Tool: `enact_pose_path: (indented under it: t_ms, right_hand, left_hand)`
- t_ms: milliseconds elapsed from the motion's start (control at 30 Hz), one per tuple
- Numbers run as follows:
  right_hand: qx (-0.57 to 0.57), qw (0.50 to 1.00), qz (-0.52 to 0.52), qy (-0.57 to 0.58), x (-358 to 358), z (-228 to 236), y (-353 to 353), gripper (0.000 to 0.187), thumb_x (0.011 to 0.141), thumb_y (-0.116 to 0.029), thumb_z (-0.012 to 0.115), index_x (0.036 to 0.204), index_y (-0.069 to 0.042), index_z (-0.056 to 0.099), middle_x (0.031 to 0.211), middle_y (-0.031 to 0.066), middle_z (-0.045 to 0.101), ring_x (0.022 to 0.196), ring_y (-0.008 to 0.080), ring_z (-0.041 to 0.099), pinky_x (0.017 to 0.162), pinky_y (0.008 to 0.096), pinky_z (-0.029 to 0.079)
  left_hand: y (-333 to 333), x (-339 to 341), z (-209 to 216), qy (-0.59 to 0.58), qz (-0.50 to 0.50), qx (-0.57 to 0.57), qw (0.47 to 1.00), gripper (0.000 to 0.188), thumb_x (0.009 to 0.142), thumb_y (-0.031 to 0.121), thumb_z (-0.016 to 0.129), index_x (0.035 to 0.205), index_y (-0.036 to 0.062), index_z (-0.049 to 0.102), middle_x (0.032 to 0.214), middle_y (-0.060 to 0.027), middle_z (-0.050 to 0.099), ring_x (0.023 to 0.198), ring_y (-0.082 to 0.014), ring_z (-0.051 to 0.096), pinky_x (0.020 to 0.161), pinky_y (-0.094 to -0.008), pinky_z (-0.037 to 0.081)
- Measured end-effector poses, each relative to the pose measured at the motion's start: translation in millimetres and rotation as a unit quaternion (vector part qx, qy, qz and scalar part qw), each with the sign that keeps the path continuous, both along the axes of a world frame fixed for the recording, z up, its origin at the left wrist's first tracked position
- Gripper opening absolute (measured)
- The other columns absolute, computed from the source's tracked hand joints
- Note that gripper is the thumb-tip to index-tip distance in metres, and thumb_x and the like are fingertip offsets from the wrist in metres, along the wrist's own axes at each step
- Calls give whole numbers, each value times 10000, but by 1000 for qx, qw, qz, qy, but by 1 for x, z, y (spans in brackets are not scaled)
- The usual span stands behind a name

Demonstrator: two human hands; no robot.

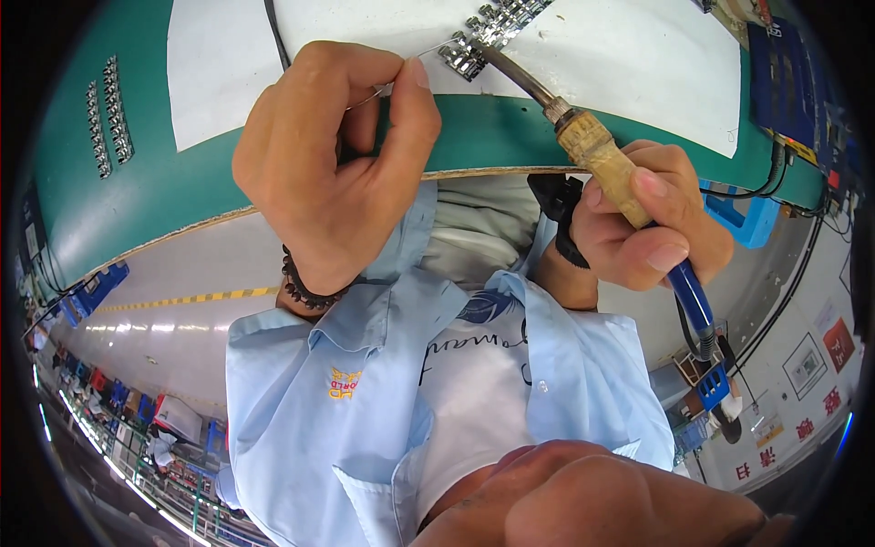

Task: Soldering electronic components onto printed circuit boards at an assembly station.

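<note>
Pinched between the thumb and forefinger of my left hand (337, 164) is a thin solder wire (434, 48). Its free end reaches to a row of small shiny metal parts (463, 60) at the top middle. My right hand (652, 219) is wrapped round a soldering iron (597, 150) with a worn tan grip and a blue rear end. The iron slants up and left, its tip at the same metal parts, close to the wire's end. Whether tip and wire touch is too small to tell.
The parts lie on a white sheet (656, 73) over a green tabletop (68, 205). Two more strips of metal parts (116, 114) lie at the left. A dark cord (276, 36) crosses the sheet. A blue box-shaped unit (784, 87) stands at the right edge.
</note>
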State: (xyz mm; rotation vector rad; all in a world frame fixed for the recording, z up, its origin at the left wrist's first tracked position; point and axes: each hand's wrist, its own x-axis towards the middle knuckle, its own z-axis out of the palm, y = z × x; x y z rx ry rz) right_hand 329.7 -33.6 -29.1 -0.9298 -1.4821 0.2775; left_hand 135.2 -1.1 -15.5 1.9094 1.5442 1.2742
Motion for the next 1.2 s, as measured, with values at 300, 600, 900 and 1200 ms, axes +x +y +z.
enact_pose_path:
  t_ms: [300,600,900,1200]
  right_hand:
    - [63,994,-24,90,-6,-5,2,506,989,-449,509,883,23,659,518,71,533,463,194,510,449,305,436]
    - [33,996,-13,83,-4,-5,1,505,971,-437,555,858,42,667,527,88,567,472,186,510,447,291,425]
    - [15,999,8,33,3,1,5,476,970,-407,536,875,49,635,538,110,569,476,185,523,439,263,415]
    - [15,995,84,-48,13,4,9,355,1006,-276,467,1002,67,561,561,150,546,469,188,538,406,258,445]
  left_hand:
    - [0,0,0,-16,3,3,1000,138,820,-7,731,777,29,605,558,87,387,507,11,263,477,-196,158]
    - [-1,-1,-1,10,-13,0,1000,147,808,-14,728,756,37,600,537,89,367,498,12,250,464,-202,147]
    - [1,1,2,29,-6,2,1000,149,801,-3,736,751,42,604,531,86,359,494,6,245,462,-206,145]
    - [4,2,0,43,-17,2,999,138,801,-8,734,759,38,611,535,75,368,499,0,256,460,-207,156]
